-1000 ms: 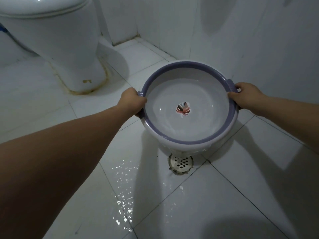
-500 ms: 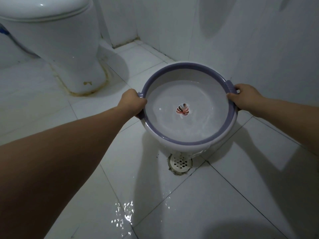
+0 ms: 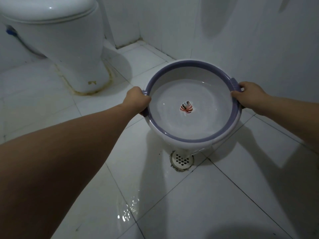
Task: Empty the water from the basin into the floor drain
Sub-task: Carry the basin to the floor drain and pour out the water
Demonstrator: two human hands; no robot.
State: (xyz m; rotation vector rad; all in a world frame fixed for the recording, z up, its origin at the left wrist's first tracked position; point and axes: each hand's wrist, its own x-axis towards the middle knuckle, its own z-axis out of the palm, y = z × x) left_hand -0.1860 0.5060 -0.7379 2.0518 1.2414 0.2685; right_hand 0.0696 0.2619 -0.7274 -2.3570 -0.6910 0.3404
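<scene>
A round white basin (image 3: 193,137) with a purple rim and a leaf print on its bottom holds water and is tilted toward me above the floor. My left hand (image 3: 137,100) grips its left handle and my right hand (image 3: 250,96) grips its right handle. Water runs over the near rim in a thin sheet and falls onto the round white floor drain (image 3: 182,160) right below, whose far edge the basin hides.
A white toilet (image 3: 65,42) stands at the back left on the tiled floor. A white wall (image 3: 241,40) rises right behind the basin. A wet, glinting patch (image 3: 127,213) lies on the floor tiles near me.
The basin has tipped further toward me, and water now spills over its near rim onto the drain. Both hands keep their grip on the handles.
</scene>
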